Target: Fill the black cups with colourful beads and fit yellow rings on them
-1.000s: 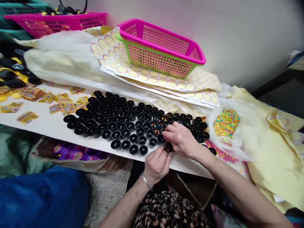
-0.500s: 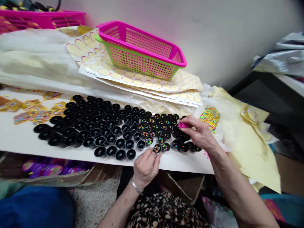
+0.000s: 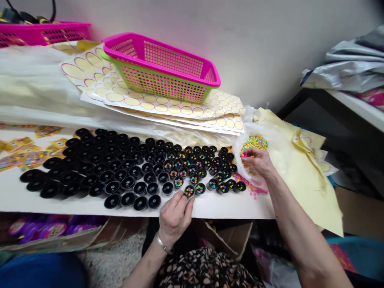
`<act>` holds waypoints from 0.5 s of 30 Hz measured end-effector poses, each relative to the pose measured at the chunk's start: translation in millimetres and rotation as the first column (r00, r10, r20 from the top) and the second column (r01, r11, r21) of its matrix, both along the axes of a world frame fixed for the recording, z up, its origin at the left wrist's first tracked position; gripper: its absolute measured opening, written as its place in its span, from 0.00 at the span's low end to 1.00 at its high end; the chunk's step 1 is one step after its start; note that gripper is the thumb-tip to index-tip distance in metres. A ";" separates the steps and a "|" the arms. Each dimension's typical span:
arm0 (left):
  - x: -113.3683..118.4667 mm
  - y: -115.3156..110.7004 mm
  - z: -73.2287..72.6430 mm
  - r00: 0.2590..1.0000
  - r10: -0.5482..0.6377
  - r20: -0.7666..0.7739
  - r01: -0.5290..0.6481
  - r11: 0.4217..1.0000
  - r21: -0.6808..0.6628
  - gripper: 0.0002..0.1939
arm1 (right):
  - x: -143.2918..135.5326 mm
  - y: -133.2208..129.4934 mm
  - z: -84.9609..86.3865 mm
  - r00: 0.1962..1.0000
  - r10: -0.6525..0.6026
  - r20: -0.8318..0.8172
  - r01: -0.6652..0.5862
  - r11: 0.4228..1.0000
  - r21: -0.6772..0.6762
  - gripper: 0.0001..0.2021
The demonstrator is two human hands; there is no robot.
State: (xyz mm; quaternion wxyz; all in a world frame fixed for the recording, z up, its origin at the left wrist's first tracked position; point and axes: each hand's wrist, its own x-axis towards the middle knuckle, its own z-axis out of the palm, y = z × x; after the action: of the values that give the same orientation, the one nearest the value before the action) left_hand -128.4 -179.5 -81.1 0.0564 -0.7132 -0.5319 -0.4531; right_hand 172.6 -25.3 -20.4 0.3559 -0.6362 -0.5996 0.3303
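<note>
My left hand (image 3: 175,214) is closed at the table's front edge, thumb and fingers around a small black cup (image 3: 189,191) that contains colourful candy beads. My right hand (image 3: 259,162) reaches to the plastic bag (image 3: 244,172) on the right, pinching a small pink cup-like piece (image 3: 244,154). Just beyond its fingers is a heap of multicoloured candy beads (image 3: 255,141) in the bag. Many black cups (image 3: 113,187) stand upright in close rows; those on the right contain beads, while those on the left show bare insides.
Behind the cups, a pink and green basket (image 3: 162,78) rests on sheets of oval stickers (image 3: 156,107). Yellow paper (image 3: 312,184) hangs over the table's right end. Small pink pieces (image 3: 255,192) lie near the bag, and colourful packets (image 3: 27,154) lie far left.
My right hand has moved right, from above the bead-filled cups to the candy bag, with the pink piece still in its fingers. My left hand stays on the same cup. The camera view has shifted.
</note>
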 end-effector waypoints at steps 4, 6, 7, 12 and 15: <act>-0.6 2.6 -2.1 1.000 -0.004 0.000 0.004 0.999 0.036 0.06 | -3.2 -13.6 3.2 0.957 -0.051 -0.285 0.072 0.995 0.067 0.13; -0.7 3.0 -2.8 1.000 -0.006 -0.002 0.006 0.999 0.049 0.06 | -6.1 -20.3 6.2 0.942 -0.039 -0.334 0.065 0.996 0.066 0.14; -0.8 2.9 -3.0 1.000 -0.009 -0.001 0.009 0.999 0.048 0.06 | -7.2 -22.4 7.5 0.940 -0.035 -0.338 0.060 0.996 0.064 0.14; -1.4 0.8 -3.8 1.000 -0.021 0.008 0.021 1.000 0.018 0.05 | -1.6 -15.1 9.5 0.997 -0.078 0.012 0.076 0.991 0.110 0.07; -1.2 0.4 -3.9 1.000 -0.017 0.002 0.017 1.000 0.008 0.06 | 3.3 -2.9 8.1 0.896 -0.080 0.437 0.041 0.994 0.097 0.03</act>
State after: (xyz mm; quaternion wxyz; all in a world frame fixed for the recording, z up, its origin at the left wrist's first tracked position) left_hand -129.6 -179.1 -85.0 0.0548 -0.7169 -0.5241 -0.4565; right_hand 176.0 -28.3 -12.3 0.2481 -0.6970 -0.6579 0.1406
